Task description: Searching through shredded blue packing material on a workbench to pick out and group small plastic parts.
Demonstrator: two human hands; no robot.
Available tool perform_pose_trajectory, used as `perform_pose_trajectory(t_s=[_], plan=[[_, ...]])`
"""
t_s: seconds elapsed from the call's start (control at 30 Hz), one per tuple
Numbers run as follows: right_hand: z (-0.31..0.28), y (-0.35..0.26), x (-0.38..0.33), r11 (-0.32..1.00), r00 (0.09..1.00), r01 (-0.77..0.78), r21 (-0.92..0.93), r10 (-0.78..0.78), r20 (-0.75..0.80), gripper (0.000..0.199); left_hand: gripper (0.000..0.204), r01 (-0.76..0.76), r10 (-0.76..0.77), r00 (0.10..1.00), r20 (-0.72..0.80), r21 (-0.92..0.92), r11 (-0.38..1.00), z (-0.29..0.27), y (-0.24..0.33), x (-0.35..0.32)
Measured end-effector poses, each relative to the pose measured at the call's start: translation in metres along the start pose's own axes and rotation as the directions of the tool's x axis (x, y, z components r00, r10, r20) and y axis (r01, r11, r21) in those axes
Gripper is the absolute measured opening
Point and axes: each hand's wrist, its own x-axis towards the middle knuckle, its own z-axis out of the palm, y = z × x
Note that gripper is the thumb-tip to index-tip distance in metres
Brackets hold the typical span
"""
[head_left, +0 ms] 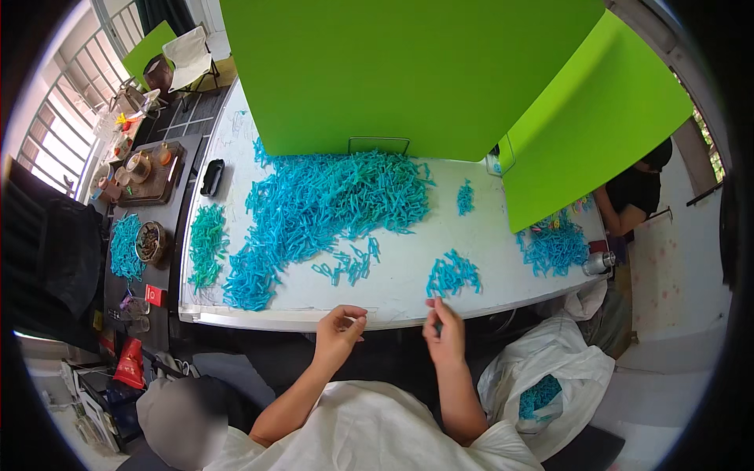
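Observation:
My left hand point(339, 336) is over the table's front edge, its fingers curled toward the thumb. Whatever it holds, if anything, is too small to make out. Farther right, my right hand point(445, 334) has its fingers drawn together at the near side of a small pile of blue plastic pieces point(453, 273). Its fingertips reach that pile, and I cannot make out what is between them. A large heap of small, narrow blue-green plastic pieces point(338, 196) covers the middle and left of the white table point(393, 267). A loose scatter of the same pieces point(351, 263) is beyond my left hand.
Green panels point(416, 78) stand along the back and right. Green pieces point(207, 247) and a black tray point(212, 177) lie at left. Another blue pile point(554, 243) sits at right, near another person's arm point(620, 216). A white sack point(581, 369) holds more pieces. A side table point(169, 228) carries cups.

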Motion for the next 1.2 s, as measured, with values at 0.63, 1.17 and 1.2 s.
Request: perform_pose_trajectory(t_s=[0.63,1.17,1.2], plan=[[0.087,0.043,-0.005,0.846,0.770,-0.492,0.204,0.315,0.555,0.059,0.018,-0.479,0.576,0.812,0.100,0.678,0.557,-0.009,0.038,-0.008],[0.086,0.049,-0.006,0.861,0.770,-0.483,0.160,0.330,0.547,0.039,0.015,-0.432,0.561,0.827,0.030,0.672,0.602,-0.019,0.032,-0.002],[0.089,0.048,-0.007,0.875,0.776,-0.465,0.138,0.328,0.539,0.039,0.015,-0.433,0.564,0.825,0.029,0.674,0.598,-0.019,0.035,-0.002]])
